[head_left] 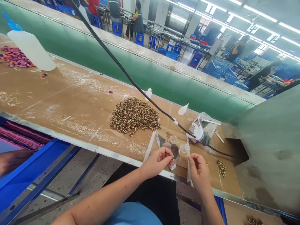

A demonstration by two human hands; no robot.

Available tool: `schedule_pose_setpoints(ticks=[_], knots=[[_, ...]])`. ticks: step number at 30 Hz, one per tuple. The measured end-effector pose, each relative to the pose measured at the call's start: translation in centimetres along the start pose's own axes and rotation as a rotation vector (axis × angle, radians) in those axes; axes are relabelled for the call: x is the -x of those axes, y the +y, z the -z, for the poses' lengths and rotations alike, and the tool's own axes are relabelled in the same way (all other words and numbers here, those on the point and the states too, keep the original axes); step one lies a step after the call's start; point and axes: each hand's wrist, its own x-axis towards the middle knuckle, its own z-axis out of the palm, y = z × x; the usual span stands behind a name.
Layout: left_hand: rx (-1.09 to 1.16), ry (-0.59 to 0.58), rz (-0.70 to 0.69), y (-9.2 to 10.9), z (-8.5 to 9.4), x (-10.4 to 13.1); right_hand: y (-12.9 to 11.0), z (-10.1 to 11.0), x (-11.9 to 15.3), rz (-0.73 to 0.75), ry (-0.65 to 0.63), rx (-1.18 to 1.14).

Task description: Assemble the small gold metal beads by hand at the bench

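Evidently, much of the work is left, judging by how the pieces lie. A broad heap of small, shiny gold-and-dark pieces [134, 115] spreads over the brown-covered worktop [63, 109], left of the hands, while only a small cluster of similar gold-and-dark bits [221, 168] sits to the right. If that cluster is the finished lot, little is done; which way the pieces travel, I cannot confirm.

One piece seems to be mid-handling: the left hand [161, 159] pinches a tiny gold-coloured piece [172, 157] between thumb and forefinger, above the worktop's near edge. The right hand [199, 168], just apart from it, has thumb and forefinger pressed together at the tips; whether anything sits between them is too small to tell. Clear round plastic dishes [184, 148] lie just beyond both hands.
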Motion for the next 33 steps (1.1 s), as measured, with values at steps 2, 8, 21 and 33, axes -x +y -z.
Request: schedule_pose_setpoints(ticks=[2,8,21,33], knots=[[0.006,-0.025,0.005,0.1,0.1,0.0,0.0,0.7,-0.9,0.139,0.028,0.178],[0.018,-0.027,0.066,0.6,0.5,0.4,-0.2,1.5,-3.2,0.445,0.038,0.52],[0.029,-0.031,0.064,-0.1,0.7,0.0,-0.7,2.4,-4.5,0.682,-0.008,0.788],[0.058,-0.054,0.044,-0.3,0.7,-0.1,-0.6,2.5,-4.8,0.719,-0.018,0.805]])
